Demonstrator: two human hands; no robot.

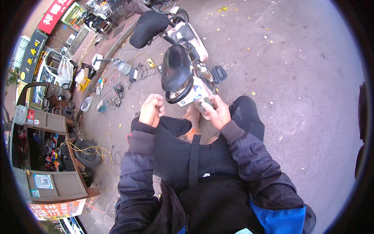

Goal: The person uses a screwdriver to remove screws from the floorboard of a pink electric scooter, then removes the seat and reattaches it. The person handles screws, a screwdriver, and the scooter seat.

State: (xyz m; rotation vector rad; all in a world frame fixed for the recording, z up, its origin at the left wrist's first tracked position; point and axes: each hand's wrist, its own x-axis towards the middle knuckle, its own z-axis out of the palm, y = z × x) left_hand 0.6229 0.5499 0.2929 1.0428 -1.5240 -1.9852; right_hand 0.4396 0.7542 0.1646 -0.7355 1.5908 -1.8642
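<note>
My left hand (152,110) hangs in the air left of the scooter's rear, its fingers curled together; whatever may be in them is too small or hidden to make out. My right hand (218,112) pinches a small greyish, partly see-through piece (204,104) between thumb and fingers, just below the scooter's rear plate. That white plate (193,93) has coloured marks and sits under the black rear seat (177,68). The electric scooter (194,41) stands in front of me with its back toward my knees. I cannot tell whether the small piece touches the plate.
Left of the scooter, a black charger with cables (133,75) and tools (103,105) lie on the pavement. An open cabinet (50,156) with tools stands at the left, beside a tyre (87,153) and a yellow hose (103,150). A white vehicle (58,70) is parked farther back.
</note>
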